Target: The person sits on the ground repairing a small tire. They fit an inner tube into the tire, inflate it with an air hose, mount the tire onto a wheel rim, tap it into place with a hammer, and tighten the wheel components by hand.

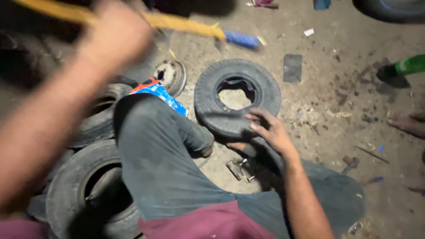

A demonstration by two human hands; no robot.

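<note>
Small black rubber tyre (pixel 237 97), lying flat on the dusty concrete floor (pixel 336 88) just ahead of the bent knees, a dark inner tube bunched in its centre hole. Right hand (pixel 269 129) resting on the near sidewall, fingers spread and open, pressing rather than gripping. Left hand (pixel 117 35) raised high and blurred, closed around a long yellow-handled tool with a blue end (pixel 195 26), held well above the tyre.

To do this well, as a judgement: keep the right palm firm on the near edge so the tyre stays put, fingers clear of the spot where the tool could land, and bring the tool down under control, aimed at the rim of the rubber rather than the tube inside.

Round about: a rusty metal wheel hub (pixel 171 76) just beyond the left knee, beside a blue, white and orange printed wrapper (pixel 160 93); two more worn black tyres (pixel 95 186) stacked at the left, touching the leg. A small metal clamp-like part (pixel 239 169) on the floor between the legs. A flat dark rubber patch (pixel 292 67) past the tyre. Another person's bare foot (pixel 409 124) at the right edge, near a green-sleeved limb (pixel 409 65). Grey trouser legs crowding the near side, leaving little room for a swing.
</note>
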